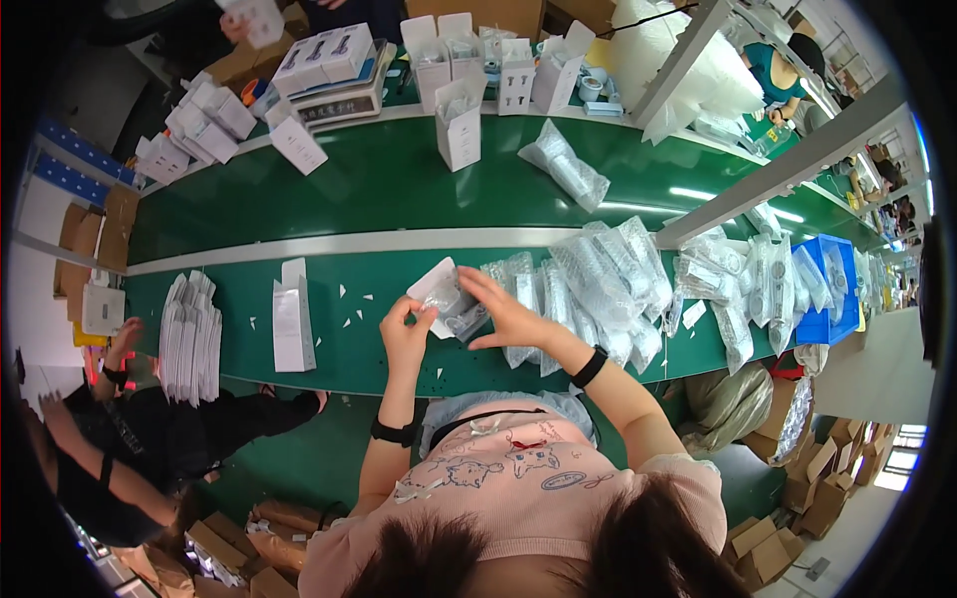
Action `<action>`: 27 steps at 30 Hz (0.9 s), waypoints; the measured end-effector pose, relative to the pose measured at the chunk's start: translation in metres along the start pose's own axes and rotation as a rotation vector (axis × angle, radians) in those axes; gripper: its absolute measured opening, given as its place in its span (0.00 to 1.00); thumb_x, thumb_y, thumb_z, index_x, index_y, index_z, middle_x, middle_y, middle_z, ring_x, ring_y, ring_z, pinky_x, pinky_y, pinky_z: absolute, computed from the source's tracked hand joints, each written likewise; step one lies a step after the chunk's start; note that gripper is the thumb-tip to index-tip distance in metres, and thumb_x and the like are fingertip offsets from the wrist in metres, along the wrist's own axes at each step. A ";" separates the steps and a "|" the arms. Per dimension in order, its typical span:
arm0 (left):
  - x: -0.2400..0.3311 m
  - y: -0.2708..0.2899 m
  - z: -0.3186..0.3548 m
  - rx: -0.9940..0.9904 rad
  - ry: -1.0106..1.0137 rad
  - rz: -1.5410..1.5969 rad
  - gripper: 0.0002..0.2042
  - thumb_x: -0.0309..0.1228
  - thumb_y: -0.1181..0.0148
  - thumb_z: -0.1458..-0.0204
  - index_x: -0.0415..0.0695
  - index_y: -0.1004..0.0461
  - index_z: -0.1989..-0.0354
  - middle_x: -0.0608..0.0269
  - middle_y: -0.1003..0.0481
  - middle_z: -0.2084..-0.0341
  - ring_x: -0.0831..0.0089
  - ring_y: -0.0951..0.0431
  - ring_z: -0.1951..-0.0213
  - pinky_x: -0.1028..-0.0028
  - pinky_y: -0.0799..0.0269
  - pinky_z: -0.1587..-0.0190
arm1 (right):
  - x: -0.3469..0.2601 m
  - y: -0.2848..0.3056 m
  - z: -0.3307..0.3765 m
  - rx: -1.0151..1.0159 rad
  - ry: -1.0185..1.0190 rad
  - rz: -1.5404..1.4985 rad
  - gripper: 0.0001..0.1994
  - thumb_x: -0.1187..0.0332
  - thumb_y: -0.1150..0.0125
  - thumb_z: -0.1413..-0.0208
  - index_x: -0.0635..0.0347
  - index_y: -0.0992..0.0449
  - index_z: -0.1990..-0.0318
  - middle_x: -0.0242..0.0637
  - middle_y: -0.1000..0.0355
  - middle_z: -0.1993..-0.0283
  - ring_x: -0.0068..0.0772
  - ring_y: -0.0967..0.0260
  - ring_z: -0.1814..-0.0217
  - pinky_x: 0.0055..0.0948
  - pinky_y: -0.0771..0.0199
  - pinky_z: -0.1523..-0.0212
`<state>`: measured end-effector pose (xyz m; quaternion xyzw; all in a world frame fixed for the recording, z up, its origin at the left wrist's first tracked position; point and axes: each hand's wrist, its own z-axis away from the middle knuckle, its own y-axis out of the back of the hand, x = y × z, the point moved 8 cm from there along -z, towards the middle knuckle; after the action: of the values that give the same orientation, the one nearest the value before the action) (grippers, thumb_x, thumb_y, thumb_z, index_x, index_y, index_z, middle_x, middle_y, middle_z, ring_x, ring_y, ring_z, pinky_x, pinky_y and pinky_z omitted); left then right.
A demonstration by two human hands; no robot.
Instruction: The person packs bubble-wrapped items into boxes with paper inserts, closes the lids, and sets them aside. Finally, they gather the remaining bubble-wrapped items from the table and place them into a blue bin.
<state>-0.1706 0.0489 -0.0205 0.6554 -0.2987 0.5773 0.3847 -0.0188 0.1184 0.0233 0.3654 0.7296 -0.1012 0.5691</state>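
The left hand (403,337) pinches the white carton (467,323); the right hand (512,317) spreads its fingers alongside. Clear wrapping (445,297) could snag, creasing the flap (434,276).

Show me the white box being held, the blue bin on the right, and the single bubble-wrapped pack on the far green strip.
White box (429,282): head view, on its pale open end.
Blue bin (819,328): head view, on its near wall.
Bubble-wrapped pack (564,166): head view, mid-wrapping.
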 end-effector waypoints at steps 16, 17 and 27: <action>-0.082 0.194 -0.035 0.328 0.507 -1.466 0.39 0.36 0.34 0.68 0.51 0.50 0.44 0.51 0.50 0.45 0.50 0.51 0.44 0.49 0.48 0.50 | 0.022 0.272 -0.008 0.845 -0.448 0.374 0.14 0.74 0.37 0.62 0.61 0.26 0.63 0.34 0.29 0.67 0.18 0.34 0.73 0.16 0.36 0.72; -0.087 0.200 -0.034 0.338 0.451 -1.538 0.40 0.35 0.34 0.69 0.52 0.50 0.44 0.51 0.49 0.46 0.50 0.50 0.45 0.50 0.47 0.51 | 0.031 0.301 -0.005 0.949 -0.400 0.453 0.14 0.73 0.37 0.62 0.62 0.26 0.63 0.35 0.29 0.66 0.18 0.34 0.72 0.17 0.35 0.71; -0.048 0.043 -0.023 0.074 0.338 -1.110 0.45 0.32 0.32 0.77 0.54 0.49 0.44 0.52 0.46 0.50 0.52 0.43 0.52 0.54 0.43 0.55 | 0.149 0.425 0.069 1.261 -0.426 1.077 0.16 0.71 0.37 0.63 0.63 0.28 0.62 0.48 0.36 0.55 0.46 0.36 0.55 0.32 0.35 0.57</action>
<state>-0.2261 0.0437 -0.0600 0.6256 0.1755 0.3955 0.6491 0.2964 0.4444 -0.0205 0.8837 0.1413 -0.2705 0.3548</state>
